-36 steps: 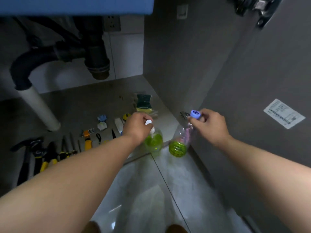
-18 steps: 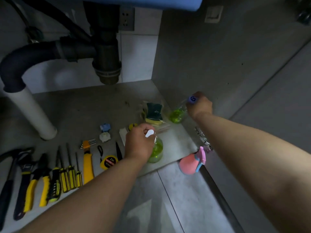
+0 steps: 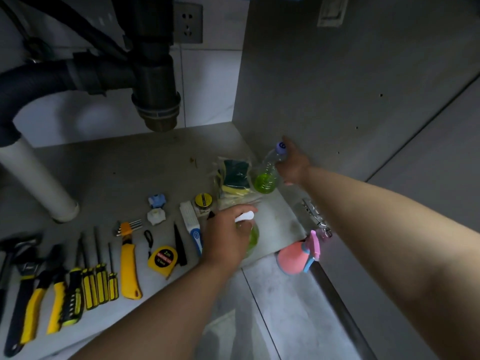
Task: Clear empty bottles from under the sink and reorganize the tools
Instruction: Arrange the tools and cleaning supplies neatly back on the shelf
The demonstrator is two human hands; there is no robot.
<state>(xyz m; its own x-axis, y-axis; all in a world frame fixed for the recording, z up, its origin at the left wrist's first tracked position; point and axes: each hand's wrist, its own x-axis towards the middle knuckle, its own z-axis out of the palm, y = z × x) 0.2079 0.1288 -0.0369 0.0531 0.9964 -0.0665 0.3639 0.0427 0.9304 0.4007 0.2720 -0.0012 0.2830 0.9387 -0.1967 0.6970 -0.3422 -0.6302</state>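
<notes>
A clear bottle with a purple cap [image 3: 266, 175] and green liquid in its base stands on the cabinet floor by the right wall. My right hand [image 3: 293, 166] holds it at the neck just below the cap. Nearer the cabinet's front edge, my left hand [image 3: 226, 240] grips a second green-bottomed bottle [image 3: 253, 239] from above, its white cap sticking out past my fingers. Tools lie in a row on the left: a wrench [image 3: 22, 284], pliers [image 3: 33, 305], several yellow-handled screwdrivers [image 3: 96, 284], a yellow utility knife [image 3: 128, 268] and a tape measure [image 3: 162, 258].
A pink spray bottle [image 3: 294, 255] lies at the cabinet's front right corner beside a metal hinge [image 3: 315, 215]. A pack of sponges [image 3: 233, 175] sits left of the purple-capped bottle. The black drain trap [image 3: 155, 100] hangs overhead and a white pipe [image 3: 39, 183] stands at the left.
My right hand carried the purple-capped bottle from the floor outside into the cabinet and stood it by the sponges. My left hand with the white-capped bottle moved slightly further in.
</notes>
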